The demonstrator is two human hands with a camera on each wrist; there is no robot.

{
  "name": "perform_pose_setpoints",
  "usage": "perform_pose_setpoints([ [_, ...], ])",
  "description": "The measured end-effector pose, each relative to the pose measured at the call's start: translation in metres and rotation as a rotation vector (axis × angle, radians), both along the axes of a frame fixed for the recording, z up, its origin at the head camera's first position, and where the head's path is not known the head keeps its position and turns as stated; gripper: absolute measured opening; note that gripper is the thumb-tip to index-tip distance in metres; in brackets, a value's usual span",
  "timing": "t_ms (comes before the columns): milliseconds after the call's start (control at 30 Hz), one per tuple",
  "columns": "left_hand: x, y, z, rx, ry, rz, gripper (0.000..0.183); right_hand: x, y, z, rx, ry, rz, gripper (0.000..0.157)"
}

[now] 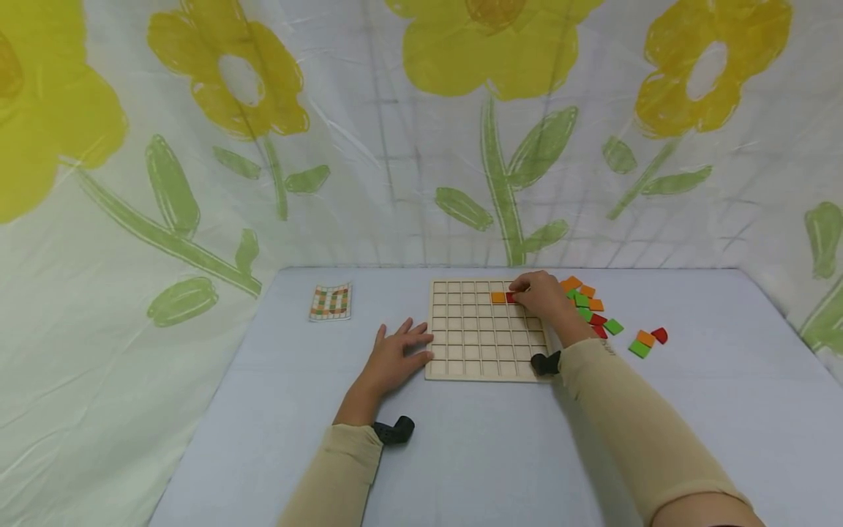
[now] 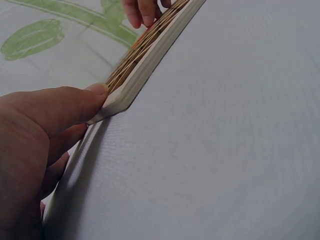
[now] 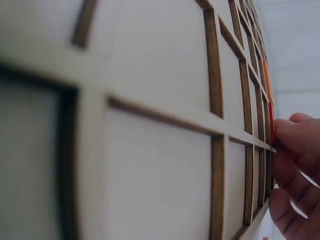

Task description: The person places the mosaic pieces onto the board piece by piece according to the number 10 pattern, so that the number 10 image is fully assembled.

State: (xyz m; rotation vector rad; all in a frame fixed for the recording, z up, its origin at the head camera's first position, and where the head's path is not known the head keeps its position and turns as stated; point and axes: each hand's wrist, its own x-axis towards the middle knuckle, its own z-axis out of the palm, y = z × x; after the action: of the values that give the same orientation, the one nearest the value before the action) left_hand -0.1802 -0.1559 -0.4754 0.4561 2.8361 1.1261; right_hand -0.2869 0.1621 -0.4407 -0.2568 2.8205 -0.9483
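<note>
A wooden grid board (image 1: 484, 344) lies on the table, its square cells divided by thin raised strips. My left hand (image 1: 393, 359) rests at its left side with fingers spread. In the left wrist view, the thumb (image 2: 92, 100) touches the near corner of the board. Over the far right part of the board, the right hand (image 1: 541, 294) pinches a red tile (image 1: 510, 298) at a cell in the second row from the back. Just left of that piece, an orange tile (image 1: 497, 297) sits in its cell. Fingers partly cover the red tile.
Right of the board lies a loose pile of orange, green (image 1: 614, 326) and red pieces, partly behind the right forearm. A red rounded piece (image 1: 660, 335) lies farther right. A card with a coloured checked pattern (image 1: 331, 302) lies at the back left. A flower-printed curtain (image 1: 356, 219) hangs behind.
</note>
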Motion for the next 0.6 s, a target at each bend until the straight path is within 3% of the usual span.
perform_pose_setpoints([
  [167, 0.0, 0.0, 0.001, 0.002, 0.003, -0.008, 0.039, 0.005, 0.008, 0.003, -0.093, 0.01, -0.07, 0.025],
  [433, -0.002, 0.0, 0.0, -0.007, -0.006, -0.007, 0.039, 0.02, 0.041, 0.016, -0.318, 0.044, -0.32, 0.033],
  [600, -0.002, -0.001, -0.001, -0.006, -0.028, 0.004, 0.04, 0.026, 0.065, 0.018, -0.228, -0.006, -0.344, 0.04],
])
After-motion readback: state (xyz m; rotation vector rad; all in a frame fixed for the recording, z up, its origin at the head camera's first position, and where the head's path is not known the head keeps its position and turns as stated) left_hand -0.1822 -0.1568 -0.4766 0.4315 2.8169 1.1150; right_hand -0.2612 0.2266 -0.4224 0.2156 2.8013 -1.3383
